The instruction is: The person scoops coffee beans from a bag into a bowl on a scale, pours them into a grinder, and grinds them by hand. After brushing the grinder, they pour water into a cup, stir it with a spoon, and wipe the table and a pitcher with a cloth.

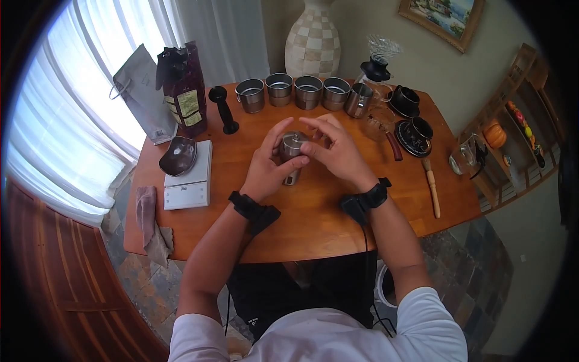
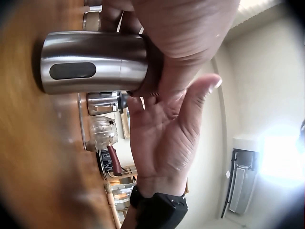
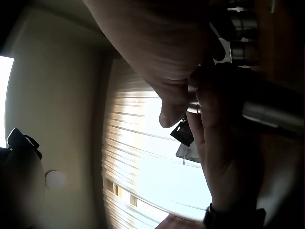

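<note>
A steel hand coffee grinder (image 1: 294,145) stands upright on the wooden table, with a domed lid and small knob on top. In the left wrist view, the coffee grinder (image 2: 95,62) shows a dark oval window low on its side. My left hand (image 1: 269,166) grips its upper body, thumb across the near side. From the other side, my right hand (image 1: 341,151) holds the grinder's top, its thumb at the lid's edge and fingers arched beyond. The right palm (image 2: 159,138) faces the left wrist camera; its fingertips are partly hidden behind the grinder.
Several steel cups (image 1: 279,90) line the back, beside a steel pitcher (image 1: 359,100). At left are coffee bags (image 1: 184,96), a black-handled tool (image 1: 224,110), a white scale (image 1: 188,190) bearing a dark dish (image 1: 178,155), and a cloth (image 1: 151,223). A wooden-handled brush (image 1: 432,190) lies right.
</note>
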`<state>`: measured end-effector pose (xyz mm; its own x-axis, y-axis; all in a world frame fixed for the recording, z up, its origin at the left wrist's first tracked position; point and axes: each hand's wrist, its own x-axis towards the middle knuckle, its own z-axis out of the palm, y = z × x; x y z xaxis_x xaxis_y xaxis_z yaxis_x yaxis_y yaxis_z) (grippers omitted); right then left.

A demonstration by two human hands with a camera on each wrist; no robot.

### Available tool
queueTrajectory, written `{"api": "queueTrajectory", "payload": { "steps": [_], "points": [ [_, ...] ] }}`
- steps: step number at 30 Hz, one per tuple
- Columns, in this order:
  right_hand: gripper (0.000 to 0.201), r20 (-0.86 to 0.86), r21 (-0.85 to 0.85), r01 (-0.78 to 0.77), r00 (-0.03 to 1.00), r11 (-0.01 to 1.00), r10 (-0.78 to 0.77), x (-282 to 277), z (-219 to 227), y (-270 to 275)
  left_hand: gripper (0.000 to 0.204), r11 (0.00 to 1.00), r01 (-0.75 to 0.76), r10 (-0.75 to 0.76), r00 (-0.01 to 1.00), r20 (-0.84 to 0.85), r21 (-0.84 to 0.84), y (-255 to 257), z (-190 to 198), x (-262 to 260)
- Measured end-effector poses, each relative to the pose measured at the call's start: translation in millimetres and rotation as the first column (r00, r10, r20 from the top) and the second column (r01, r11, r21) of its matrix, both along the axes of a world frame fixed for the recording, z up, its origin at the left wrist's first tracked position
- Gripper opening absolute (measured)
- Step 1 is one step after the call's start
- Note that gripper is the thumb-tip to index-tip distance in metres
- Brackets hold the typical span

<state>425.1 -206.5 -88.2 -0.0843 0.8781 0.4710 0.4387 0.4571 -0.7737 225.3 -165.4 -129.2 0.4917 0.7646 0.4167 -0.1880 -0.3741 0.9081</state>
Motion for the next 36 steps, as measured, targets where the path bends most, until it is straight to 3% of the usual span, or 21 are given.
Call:
{"api": "queueTrajectory", "payload": {
  "steps": [2,3,4,5,7,8,10,14,15,17,18,20,22,23,24,27,31,36],
  "points": [
    [0.057,-0.085,0.036,0.069,0.994,0.997,-0.066,22,-6,8,0.083,0.997,-0.030,0.031,1.000,0.005,-0.066,1,2,-4],
    [0.057,0.231,0.140,0.284,0.922,0.949,-0.310,38,-11,12,0.081,0.995,-0.062,0.063,0.998,0.004,-0.080,3,4,-6],
    [0.057,0.483,0.308,0.434,0.695,0.846,-0.532,51,-16,15,0.079,0.992,-0.093,0.094,0.996,0.001,-0.088,6,5,-7],
    [0.057,0.480,0.310,0.437,0.695,0.844,-0.536,54,-15,12,0.076,0.992,-0.113,0.114,0.993,0.011,-0.057,8,4,-8],
    [0.047,0.756,-0.076,0.546,0.578,0.834,-0.309,58,-14,5,0.076,0.989,-0.133,0.134,0.991,0.021,-0.065,11,1,-7],
    [0.047,0.754,-0.075,0.547,0.578,0.833,-0.312,57,-12,1,0.076,0.985,-0.156,0.159,0.987,0.032,-0.077,12,1,-8],
    [0.030,0.831,-0.175,0.525,0.533,0.833,-0.161,54,-6,-5,0.075,0.979,-0.194,0.196,0.981,0.016,-0.056,16,0,-10],
    [0.021,0.843,-0.209,0.541,0.522,0.815,-0.130,59,-17,2,0.068,0.932,-0.363,0.362,0.932,0.028,0.025,30,1,-23],
    [0.022,0.819,-0.259,0.510,0.566,0.820,-0.094,59,-21,5,0.068,0.930,-0.366,0.365,0.931,0.028,0.028,37,0,-29],
    [0.023,0.792,-0.302,0.476,0.608,0.826,-0.060,57,-28,10,0.059,0.835,-0.548,0.549,0.835,-0.030,0.055,48,2,-43],
    [0.022,0.768,-0.305,0.410,0.639,0.860,-0.033,53,-32,12,0.059,0.834,-0.549,0.551,0.834,-0.026,0.059,50,6,-50],
    [0.021,0.745,-0.301,0.341,0.667,0.891,-0.003,41,-43,16,0.053,0.696,-0.697,0.718,0.678,-0.160,0.171,52,14,-64],
    [0.020,0.674,-0.084,0.190,0.734,0.978,-0.084,23,-55,13,0.052,0.662,-0.713,0.750,0.630,-0.203,0.232,59,13,-75],
    [0.024,0.636,-0.061,0.163,0.767,0.985,-0.088,13,-54,8,0.051,0.622,-0.719,0.783,0.582,-0.219,0.312,60,12,-78],
    [0.024,0.639,-0.060,0.160,0.765,0.985,-0.085,5,-55,7,0.051,0.578,-0.717,0.815,0.532,-0.229,0.391,60,13,-80],
    [0.028,0.585,-0.088,0.075,0.811,0.993,-0.010,-17,-54,3,0.048,0.583,-0.665,0.812,0.500,-0.301,0.467,53,19,-82],
    [0.031,0.584,-0.094,0.037,0.811,0.995,0.025,-41,-55,1,0.046,0.585,-0.657,0.809,0.434,-0.396,0.476,46,29,-84],
    [0.038,0.598,-0.194,-0.133,0.769,0.972,0.225,-71,-55,11,0.048,0.559,-0.667,0.821,0.358,-0.445,0.493,39,37,-87]
  ]
}}
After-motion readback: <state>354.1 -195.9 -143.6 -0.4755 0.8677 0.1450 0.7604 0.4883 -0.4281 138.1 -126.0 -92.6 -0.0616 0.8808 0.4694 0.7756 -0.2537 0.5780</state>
